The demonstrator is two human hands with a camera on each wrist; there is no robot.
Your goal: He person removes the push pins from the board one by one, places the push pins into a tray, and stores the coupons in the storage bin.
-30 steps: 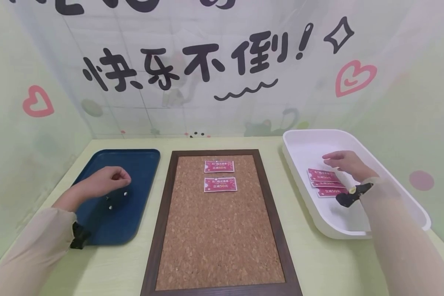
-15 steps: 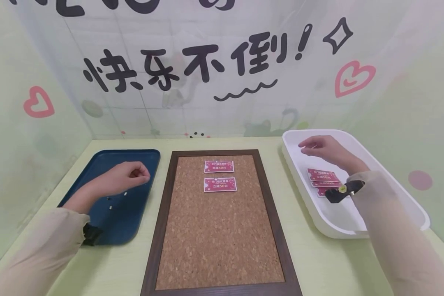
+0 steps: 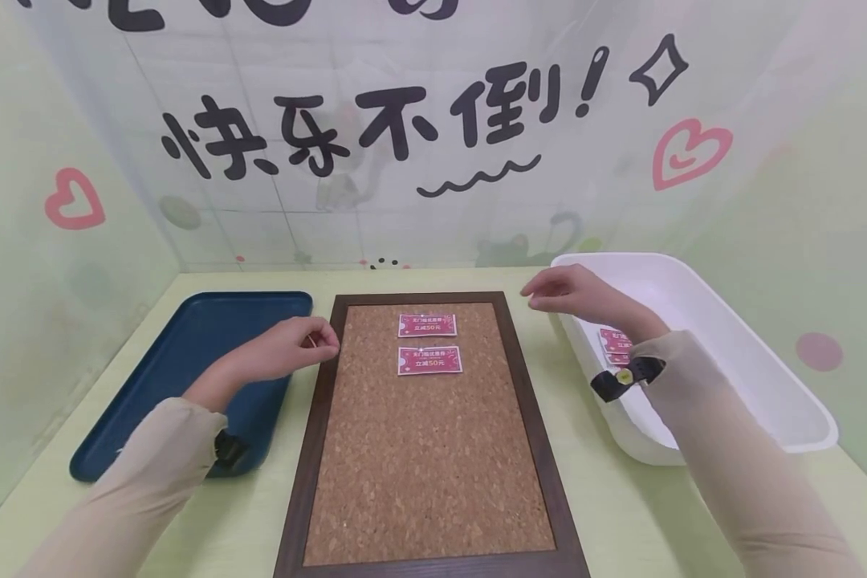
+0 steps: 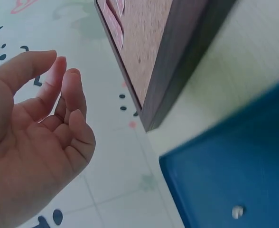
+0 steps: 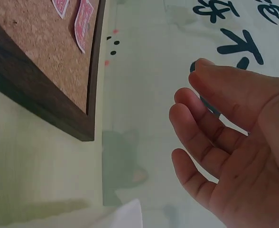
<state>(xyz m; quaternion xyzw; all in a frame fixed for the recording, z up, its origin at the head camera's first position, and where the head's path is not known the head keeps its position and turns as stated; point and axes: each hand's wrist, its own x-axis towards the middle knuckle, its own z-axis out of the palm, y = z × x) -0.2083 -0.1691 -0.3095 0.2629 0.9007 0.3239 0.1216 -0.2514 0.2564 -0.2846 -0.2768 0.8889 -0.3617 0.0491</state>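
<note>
My left hand [image 3: 289,347] hovers over the inner edge of the dark blue tray [image 3: 209,321], close to the left frame of the corkboard [image 3: 433,466]. Its fingers curve loosely, thumb and index tips close together, with nothing seen between them in the left wrist view. A small pale push pin [image 4: 237,212] lies in the tray. Two pink coupons, an upper one [image 3: 428,325] and a lower one [image 3: 429,360], are pinned near the board's top. My right hand [image 3: 581,295] hangs over the inner rim of the white bin [image 3: 737,353], fingers relaxed and bent.
In the white bin lie overlapping pink coupons [image 3: 614,341], partly hidden behind my right wrist. Tray, corkboard and bin stand side by side on a pale table [image 3: 433,278]. A printed wall sheet [image 3: 274,217] rises behind them.
My left hand has moved right from over the tray to the board's edge. My right hand has moved left from above the bin's coupons. The two pinned coupons stay put.
</note>
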